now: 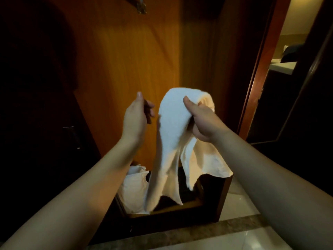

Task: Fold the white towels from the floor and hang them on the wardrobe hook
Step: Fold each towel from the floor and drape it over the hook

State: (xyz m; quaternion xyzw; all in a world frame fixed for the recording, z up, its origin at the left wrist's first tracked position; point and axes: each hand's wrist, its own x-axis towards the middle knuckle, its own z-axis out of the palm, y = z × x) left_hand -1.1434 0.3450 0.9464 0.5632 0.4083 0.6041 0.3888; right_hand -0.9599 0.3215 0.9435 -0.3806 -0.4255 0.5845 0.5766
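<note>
A white towel (171, 134) hangs bunched from my right hand (201, 121), which grips its upper part with the thumb on top; its loose ends drop down in front of the wardrobe. Just left of the towel, my left hand (137, 116) is raised with its fingers loosely curled and holds nothing; whether it touches the cloth I cannot tell. A metal hook (141, 7) sits high on the orange wooden wardrobe panel (126, 60). More white cloth (134, 190) lies heaped low down at the wardrobe's foot, behind my left forearm.
A dark wooden box-like frame (212, 201) stands on the floor under the towel. Pale tiles (243, 204) with a stone strip cover the floor. A doorway (286, 51) at right opens onto a lit room. The left side is dark, with a door handle (69, 129).
</note>
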